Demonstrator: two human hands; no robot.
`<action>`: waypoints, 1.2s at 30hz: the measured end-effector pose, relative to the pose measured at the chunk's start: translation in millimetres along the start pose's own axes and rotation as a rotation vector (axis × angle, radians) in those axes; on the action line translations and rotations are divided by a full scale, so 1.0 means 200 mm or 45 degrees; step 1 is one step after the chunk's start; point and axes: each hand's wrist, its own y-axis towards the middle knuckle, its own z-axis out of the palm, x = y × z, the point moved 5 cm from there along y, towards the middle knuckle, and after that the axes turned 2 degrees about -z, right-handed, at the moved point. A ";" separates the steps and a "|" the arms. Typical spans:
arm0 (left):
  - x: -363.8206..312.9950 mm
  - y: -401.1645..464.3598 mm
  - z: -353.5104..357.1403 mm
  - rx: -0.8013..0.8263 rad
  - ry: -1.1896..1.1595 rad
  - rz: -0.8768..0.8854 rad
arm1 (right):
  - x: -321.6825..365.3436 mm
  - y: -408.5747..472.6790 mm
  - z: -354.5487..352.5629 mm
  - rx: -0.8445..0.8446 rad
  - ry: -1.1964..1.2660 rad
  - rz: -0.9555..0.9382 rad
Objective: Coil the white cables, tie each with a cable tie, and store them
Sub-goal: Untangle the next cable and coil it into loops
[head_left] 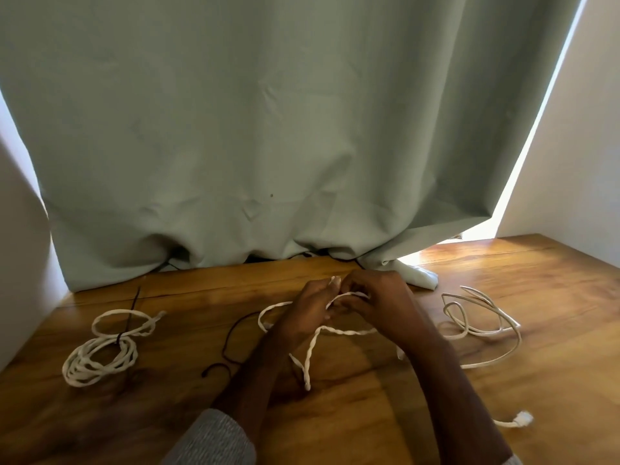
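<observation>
A white twisted cable point(312, 350) loops across the middle of the wooden table point(369, 414). My left hand point(308, 310) and my right hand point(379, 297) meet above it, both pinching a stretch of this cable between their fingertips. At the left lies a coiled white cable point(97, 359) with a black cable tie point(129, 322) around it. At the right a thin white cable point(483, 325) lies loose, its plug point(523, 419) near the front right. A black cable tie point(231, 344) lies on the table left of my left wrist.
A grey-green curtain point(268, 129) hangs along the table's back edge, with a folded corner point(419, 278) resting on the wood. White walls stand at the left and right. Bright light falls through the gap at the back right.
</observation>
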 end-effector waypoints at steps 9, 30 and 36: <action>0.06 -0.04 0.00 0.186 -0.140 -0.208 | -0.08 -0.02 -0.04 -0.238 -0.328 0.134; 0.10 0.04 -0.07 0.213 -0.786 -0.189 | -0.25 -0.12 -0.13 -0.432 -0.580 0.768; 0.08 0.04 -0.06 0.211 -0.737 -0.154 | -0.27 -0.08 -0.05 -0.361 -0.268 0.566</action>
